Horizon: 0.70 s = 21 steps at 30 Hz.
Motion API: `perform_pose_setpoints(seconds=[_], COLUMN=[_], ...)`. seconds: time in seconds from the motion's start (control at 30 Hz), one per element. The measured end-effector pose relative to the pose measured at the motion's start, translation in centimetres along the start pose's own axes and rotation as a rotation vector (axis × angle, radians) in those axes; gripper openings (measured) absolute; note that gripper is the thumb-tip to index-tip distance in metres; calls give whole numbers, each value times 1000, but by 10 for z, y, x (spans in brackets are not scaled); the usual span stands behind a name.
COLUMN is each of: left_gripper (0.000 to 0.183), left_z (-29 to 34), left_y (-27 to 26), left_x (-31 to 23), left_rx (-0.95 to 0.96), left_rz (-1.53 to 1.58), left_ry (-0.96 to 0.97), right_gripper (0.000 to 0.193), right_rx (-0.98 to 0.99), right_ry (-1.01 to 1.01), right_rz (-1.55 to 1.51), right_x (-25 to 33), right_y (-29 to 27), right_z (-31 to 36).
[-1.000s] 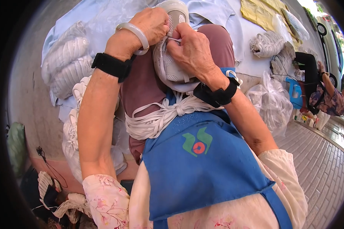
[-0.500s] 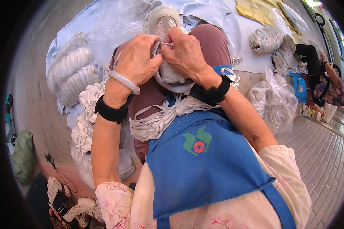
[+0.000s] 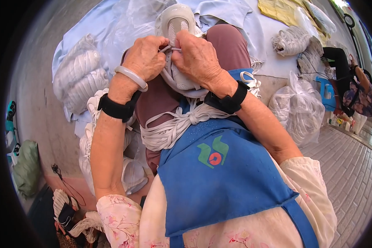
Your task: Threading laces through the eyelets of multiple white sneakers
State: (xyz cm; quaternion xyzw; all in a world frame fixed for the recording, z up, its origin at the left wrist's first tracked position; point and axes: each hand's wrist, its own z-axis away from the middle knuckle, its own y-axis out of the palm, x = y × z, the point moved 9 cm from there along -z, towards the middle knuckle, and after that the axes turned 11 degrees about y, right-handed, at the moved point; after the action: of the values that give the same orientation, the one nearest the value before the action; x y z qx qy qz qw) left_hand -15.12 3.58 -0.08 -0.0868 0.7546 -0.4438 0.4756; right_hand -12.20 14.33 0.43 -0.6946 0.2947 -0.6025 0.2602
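A pale grey-white mesh sneaker (image 3: 178, 79) rests between my knees, its rounded toe pointing away from me. Above its middle, my left hand (image 3: 146, 56) is closed in a pinch on a whitish shoelace (image 3: 165, 48). My right hand (image 3: 197, 58) pinches the same lace on the other side, close over the shoe's upper; the fingertips partly hide where the lace enters. A thick bundle of loose white laces (image 3: 165, 134) lies across my lap, tied at the middle over my blue apron (image 3: 223, 182).
Wrapped stacks of white shoes (image 3: 80, 74) lie on a pale blue sheet at the left, with more shoes beside my left forearm. At the right are a clear plastic bag of shoes (image 3: 297, 109), a shoe bundle (image 3: 291, 41), a blue stool (image 3: 327, 94) and a seated person (image 3: 366, 93).
My left hand has moved slightly left and away from the right hand, with lace now showing between them. The left forearm has swung outward. The right hand stays nearly in place.
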Motion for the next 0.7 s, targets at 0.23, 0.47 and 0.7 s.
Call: perform_pose_setpoints(seconds=[0.23,0.47,0.7], left_gripper=[26,26,17], left_z=[-4,-12,-8], left_y=[1,-7,-3], left_x=[2,6,4], left_rx=[105,37,31], left_rz=[66,172,180], left_ry=[45,111,118], right_gripper=[19,13,11], right_rx=[7,-41,-35], right_ry=[-22,-162,-498], right_rz=[51,143,619], right_x=[-1,17,53], right_y=[2,-9,-1], right_z=[4,-7,9])
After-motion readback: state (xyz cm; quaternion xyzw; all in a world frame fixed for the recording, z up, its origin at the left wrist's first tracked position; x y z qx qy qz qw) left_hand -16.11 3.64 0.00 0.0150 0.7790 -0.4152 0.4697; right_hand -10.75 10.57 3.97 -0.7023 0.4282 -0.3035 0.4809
